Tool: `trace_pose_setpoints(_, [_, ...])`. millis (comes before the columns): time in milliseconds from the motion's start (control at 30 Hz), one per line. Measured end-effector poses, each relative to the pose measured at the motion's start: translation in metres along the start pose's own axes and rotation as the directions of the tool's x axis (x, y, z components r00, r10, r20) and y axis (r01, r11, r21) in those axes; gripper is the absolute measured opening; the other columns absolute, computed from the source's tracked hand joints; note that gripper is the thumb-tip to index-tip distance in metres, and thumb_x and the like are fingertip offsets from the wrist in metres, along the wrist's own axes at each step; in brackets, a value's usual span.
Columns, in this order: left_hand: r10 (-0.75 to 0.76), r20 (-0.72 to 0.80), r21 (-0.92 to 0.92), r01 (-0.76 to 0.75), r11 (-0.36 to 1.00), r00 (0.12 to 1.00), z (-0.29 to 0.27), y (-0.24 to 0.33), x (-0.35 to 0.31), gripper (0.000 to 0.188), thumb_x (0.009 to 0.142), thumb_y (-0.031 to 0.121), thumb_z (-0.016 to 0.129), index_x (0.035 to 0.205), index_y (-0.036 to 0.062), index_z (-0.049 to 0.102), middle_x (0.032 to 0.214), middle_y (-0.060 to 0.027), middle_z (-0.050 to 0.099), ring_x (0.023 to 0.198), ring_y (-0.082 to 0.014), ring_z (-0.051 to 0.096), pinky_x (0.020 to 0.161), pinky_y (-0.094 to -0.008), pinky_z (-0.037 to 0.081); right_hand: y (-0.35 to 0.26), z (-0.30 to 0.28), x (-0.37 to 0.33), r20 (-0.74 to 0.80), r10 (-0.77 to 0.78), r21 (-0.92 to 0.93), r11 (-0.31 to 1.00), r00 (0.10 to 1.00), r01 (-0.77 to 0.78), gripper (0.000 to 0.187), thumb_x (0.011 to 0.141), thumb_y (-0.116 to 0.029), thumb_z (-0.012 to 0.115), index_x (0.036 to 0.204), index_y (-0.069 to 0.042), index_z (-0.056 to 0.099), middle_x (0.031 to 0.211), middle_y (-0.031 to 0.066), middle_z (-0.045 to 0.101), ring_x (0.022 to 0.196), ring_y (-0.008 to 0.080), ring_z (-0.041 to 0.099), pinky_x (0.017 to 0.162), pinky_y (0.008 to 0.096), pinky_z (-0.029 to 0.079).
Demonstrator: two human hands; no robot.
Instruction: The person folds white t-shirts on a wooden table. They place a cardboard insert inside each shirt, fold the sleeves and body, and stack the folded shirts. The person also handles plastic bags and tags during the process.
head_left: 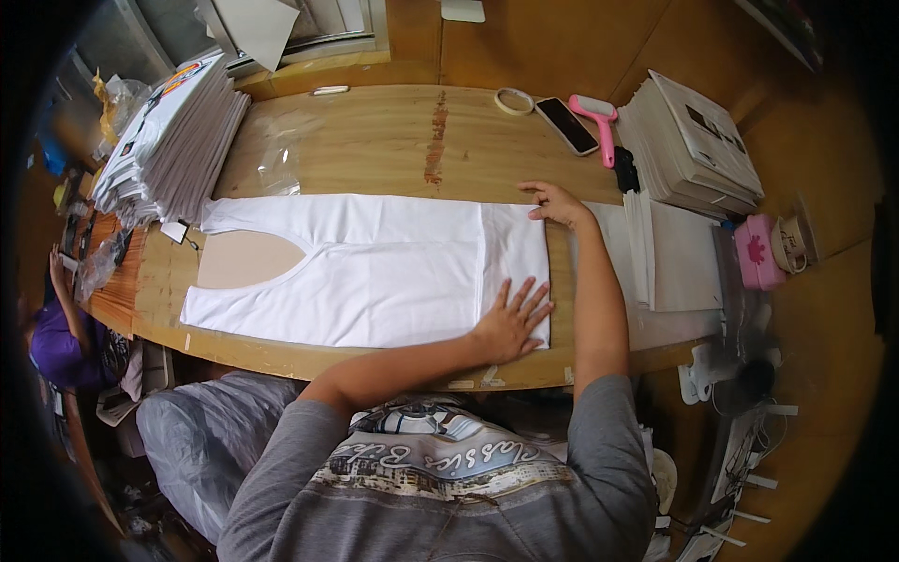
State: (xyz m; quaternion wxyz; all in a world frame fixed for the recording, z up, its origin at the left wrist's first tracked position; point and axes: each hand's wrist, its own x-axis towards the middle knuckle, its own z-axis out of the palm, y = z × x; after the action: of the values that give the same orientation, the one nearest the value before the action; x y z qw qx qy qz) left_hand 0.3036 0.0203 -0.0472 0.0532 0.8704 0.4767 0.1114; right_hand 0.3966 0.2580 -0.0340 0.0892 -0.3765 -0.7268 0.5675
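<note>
A white garment (393, 281) lies flat across the wooden table, with a deep rounded opening at its left end. Inside that opening a beige surface (245, 258) shows; I cannot tell if it is lining or a board. A band of cloth at the garment's right end is folded over, with a straight crease. My left hand (513, 323) rests palm down on this band near the front edge, fingers spread. At the far right corner of the garment is my right hand (559, 203), its thumb and fingers apart and the thumb at the cloth's edge.
Stacked white folded pieces (173, 140) stand at the far left; another stack of packs (693, 140) rises at the far right. White sheets (679, 253) lie right of the garment. Behind are a tape roll (514, 101), a phone (567, 125) and a pink lint roller (599, 122). Someone in purple (70, 347) is at left.
</note>
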Motion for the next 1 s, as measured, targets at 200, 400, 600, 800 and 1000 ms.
trace_pose_setpoints(200, [-0.020,0.047,0.342,0.002,0.940,0.999,0.008,0.044,-0.022,0.045,0.081,0.020,0.039,0.124,0.0081,0.035,0.122,-0.0331,0.029,0.105,-0.0460,0.040,0.077,-0.0498,0.042,-0.031,0.064,-0.026,-0.322,-0.604,-0.879,0.476,0.729,0.006,0.046,0.075,-0.016,0.059,0.119,-0.013,0.044,0.102,0.0049,0.051,0.100,0.0207,0.046,0.084,0.0352,0.035])
trace_pose_setpoints(400, [0.019,0.168,0.281,-0.067,0.957,0.986,-0.012,0.048,-0.002,0.031,0.078,0.017,0.042,0.107,0.0204,0.049,0.091,-0.0195,0.044,0.077,-0.0382,0.049,0.052,-0.0403,0.048,-0.008,0.094,-0.046,-0.132,-0.426,-0.851,0.511,0.895,0.117,0.041,0.084,-0.025,0.040,0.124,-0.015,0.038,0.131,0.0056,0.033,0.122,0.0233,0.027,0.098,0.0412,0.020])
trace_pose_setpoints(600, [-0.005,0.033,-0.155,0.010,0.988,0.999,-0.064,0.017,-0.011,0.034,0.068,0.008,0.051,0.100,-0.0023,0.046,0.098,-0.0168,0.045,0.079,-0.0292,0.055,0.059,-0.0328,0.049,0.024,0.045,-0.075,-0.221,-0.422,-0.553,0.797,0.880,0.243,0.055,0.064,0.015,0.037,0.110,-0.010,0.054,0.125,0.0155,0.038,0.118,0.0286,0.033,0.099,0.0331,0.025])
trace_pose_setpoints(800, [-0.077,-0.403,-0.693,-0.249,0.676,0.912,-0.156,0.018,-0.043,0.019,0.066,0.001,0.051,0.083,0.0019,0.045,0.083,-0.0125,0.044,0.066,-0.0281,0.054,0.058,-0.0363,0.043,-0.067,0.083,-0.122,-0.466,-0.252,0.397,0.797,0.848,0.455,0.025,0.077,-0.018,0.045,0.101,-0.012,0.048,0.114,0.0130,0.042,0.104,0.0237,0.041,0.091,0.0349,0.030])
trace_pose_setpoints(1000, [-0.374,-0.436,-0.900,-0.394,0.186,0.819,-0.211,0.009,-0.131,0.027,0.075,-0.003,0.051,0.099,0.0056,0.041,0.090,-0.0060,0.047,0.075,-0.0122,0.050,0.058,-0.0226,0.044,-0.109,0.022,-0.082,-0.470,-0.769,0.424,0.234,0.434,0.875,0.021,0.083,-0.031,0.043,0.084,-0.010,0.046,0.072,0.0055,0.052,0.068,0.0180,0.054,0.064,0.0325,0.044])
